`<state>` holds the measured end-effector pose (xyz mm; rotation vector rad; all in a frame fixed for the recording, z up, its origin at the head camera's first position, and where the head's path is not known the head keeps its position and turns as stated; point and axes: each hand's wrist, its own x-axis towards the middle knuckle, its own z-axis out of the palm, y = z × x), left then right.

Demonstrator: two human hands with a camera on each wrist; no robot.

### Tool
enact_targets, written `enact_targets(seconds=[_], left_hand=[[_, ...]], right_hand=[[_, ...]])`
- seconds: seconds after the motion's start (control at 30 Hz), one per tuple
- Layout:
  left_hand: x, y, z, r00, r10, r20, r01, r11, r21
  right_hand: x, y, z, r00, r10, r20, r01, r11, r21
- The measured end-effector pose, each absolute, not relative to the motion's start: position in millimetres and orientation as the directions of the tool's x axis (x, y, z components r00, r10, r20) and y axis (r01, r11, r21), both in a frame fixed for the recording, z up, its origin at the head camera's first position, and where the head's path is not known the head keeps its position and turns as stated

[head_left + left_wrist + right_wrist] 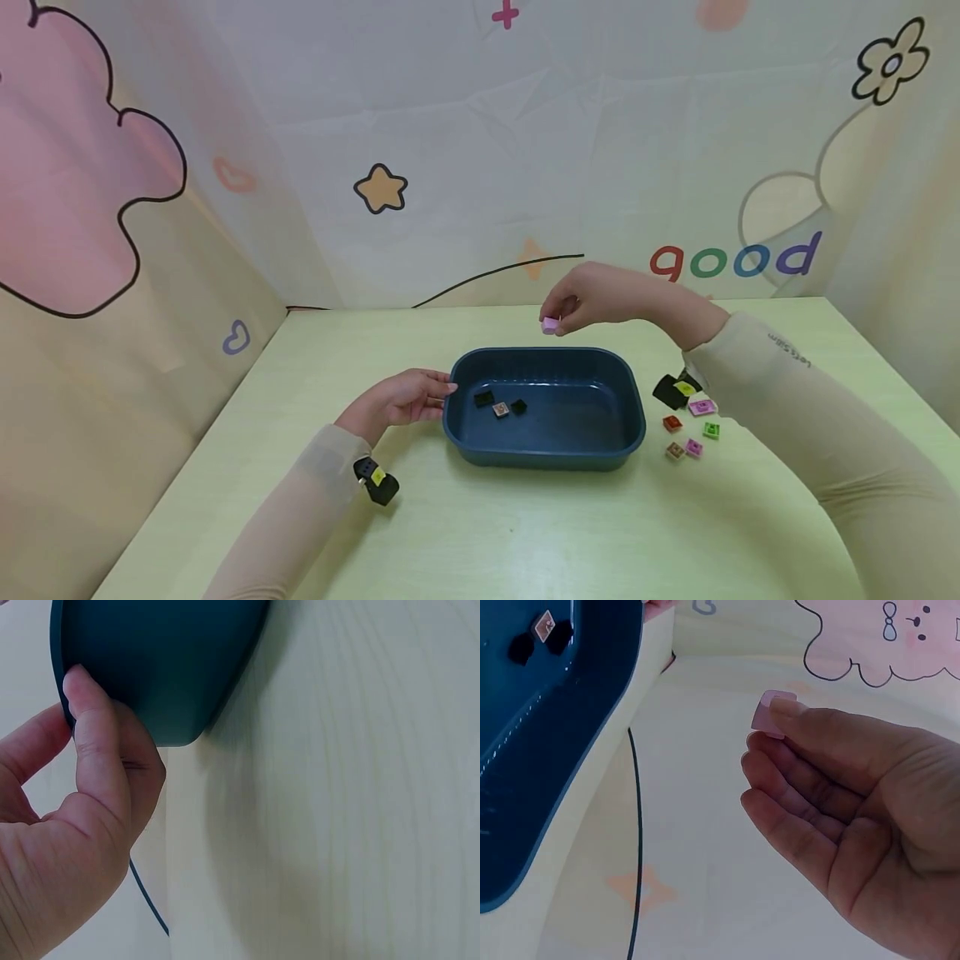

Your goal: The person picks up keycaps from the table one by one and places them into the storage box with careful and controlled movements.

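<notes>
The right hand (pixel 600 296) pinches a small, smooth pale-pink block (pixel 550 326) between thumb and fingers, raised by the far long side of the basin (pixel 570 425); in its own wrist view the block looks faintly curved along one edge. The left hand (pixel 411 396) grips the basin's rim at one short end, thumb and fingers on either side of the wall. The basin is dark blue with a slight sheen, a rounded oblong with soft corners and sloping sides — two black pieces (pixel 483 399) and a square brownish tile (pixel 500 410) lie on its floor. Beyond the other short end, on the pale wood-grained worktop (pixel 510 533), sit little angular pieces: two pink bricks (pixel 702 407), a green brick (pixel 711 430), a red brick (pixel 672 423) and a tan brick (pixel 675 451). Behind hangs a lightly creased printed backdrop (pixel 487 200) — star, flower, coloured letters
</notes>
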<state>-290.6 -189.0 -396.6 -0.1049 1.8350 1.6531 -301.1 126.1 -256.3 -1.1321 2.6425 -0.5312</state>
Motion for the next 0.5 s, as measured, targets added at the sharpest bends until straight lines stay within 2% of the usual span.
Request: enact_targets(seconds=[0.5], left_hand=[[-289,-189,-393,-0.772,0.360,-0.524,-0.486,0.198,0.851]], right_hand=[[-309,87,-281,-0.586,-0.801,-0.120,-0.688,0.570,-0.448]])
